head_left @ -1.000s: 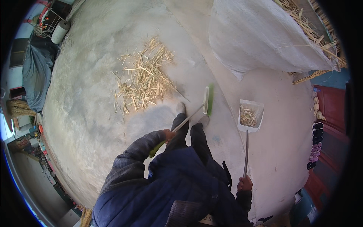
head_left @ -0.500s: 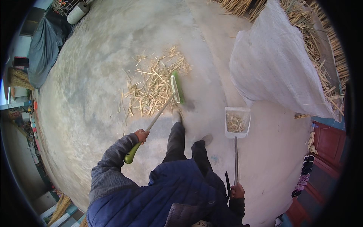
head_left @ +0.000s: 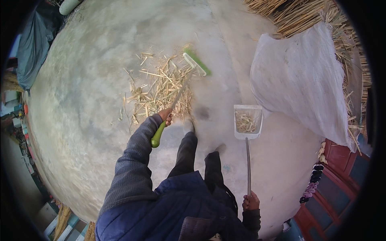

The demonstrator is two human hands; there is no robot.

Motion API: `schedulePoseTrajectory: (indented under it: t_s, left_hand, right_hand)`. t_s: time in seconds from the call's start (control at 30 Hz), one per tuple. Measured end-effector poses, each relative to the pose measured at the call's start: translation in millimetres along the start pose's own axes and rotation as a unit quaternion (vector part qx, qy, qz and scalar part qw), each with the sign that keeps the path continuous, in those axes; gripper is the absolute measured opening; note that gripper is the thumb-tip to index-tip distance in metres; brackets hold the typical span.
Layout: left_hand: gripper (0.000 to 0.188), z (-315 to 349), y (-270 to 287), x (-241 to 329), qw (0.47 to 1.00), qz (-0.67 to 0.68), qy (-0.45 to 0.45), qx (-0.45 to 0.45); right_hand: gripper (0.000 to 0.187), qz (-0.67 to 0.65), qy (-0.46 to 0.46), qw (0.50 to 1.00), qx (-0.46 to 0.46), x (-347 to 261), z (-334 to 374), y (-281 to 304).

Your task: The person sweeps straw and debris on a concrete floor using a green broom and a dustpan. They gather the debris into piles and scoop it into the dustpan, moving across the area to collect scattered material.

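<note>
My left hand [head_left: 166, 115] is wrapped round the handle of a broom [head_left: 195, 64] with a green grip end, a white head and green bristles. The broom head lies at the far right edge of a loose pile of dry straw pieces [head_left: 163, 86] on the floor. Low on the right, my right hand [head_left: 251, 201] grips the long grey handle of a white dustpan [head_left: 248, 133]. Some straw bits [head_left: 246, 123] lie inside the pan, which faces away from me.
A big white woven sheet [head_left: 293, 72] covers part of the stacked dry stalks [head_left: 303, 20] at the far right. Several shoes [head_left: 312, 183] line the right, by a red door [head_left: 337, 160]. A dark tarp [head_left: 35, 44] hangs at far left. Concrete floor [head_left: 84, 108] spreads between.
My left hand has moved forward and right, carrying the broom head farther out, to the pile's far right edge. The dustpan shows slightly farther left and up in view, still in my right hand.
</note>
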State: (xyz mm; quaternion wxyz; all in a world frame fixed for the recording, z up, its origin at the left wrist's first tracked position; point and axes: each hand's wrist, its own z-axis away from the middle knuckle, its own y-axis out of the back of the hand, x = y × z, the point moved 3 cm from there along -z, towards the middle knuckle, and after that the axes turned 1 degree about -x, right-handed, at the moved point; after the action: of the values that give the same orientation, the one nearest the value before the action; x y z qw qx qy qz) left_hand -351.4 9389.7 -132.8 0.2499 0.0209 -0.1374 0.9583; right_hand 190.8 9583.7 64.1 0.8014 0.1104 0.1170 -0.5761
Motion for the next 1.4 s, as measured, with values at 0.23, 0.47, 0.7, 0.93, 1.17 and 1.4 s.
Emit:
schedulePoseTrajectory:
  t_s: [0.23, 0.47, 0.7, 0.93, 1.17, 1.4]
  left_hand:
    - [0.028, 104, 78, -61, 0.997, 0.035, -0.025, 0.061]
    - [0.030, 122, 74, -5, 0.994, 0.046, -0.084, -0.058]
    - [0.027, -24, 18, 172, 0.976, 0.067, -0.087, -0.188]
    - [0.031, -81, 32, 158, 0.962, 0.167, -0.119, -0.182]
    - [0.034, 10, 59, -39, 0.947, 0.276, -0.045, -0.156]
    - [0.033, 97, 58, -91, 0.962, 0.247, -0.028, -0.113]
  right_hand:
    - [0.029, 0.033, 0.006, 0.999, -0.030, -26, -19, -36]
    - [0.032, 0.042, 0.001, 0.999, -0.008, -36, -19, -70]
    - [0.036, 0.035, -0.006, 0.998, 0.055, -14, -3, -91]
    - [0.033, 0.029, -0.043, 0.996, 0.074, 6, -2, -96]
    - [0.021, 0.070, -0.037, 0.996, 0.030, 1, -17, -99]
    - [0.025, 0.078, -0.006, 0.997, -0.013, -6, -33, -85]
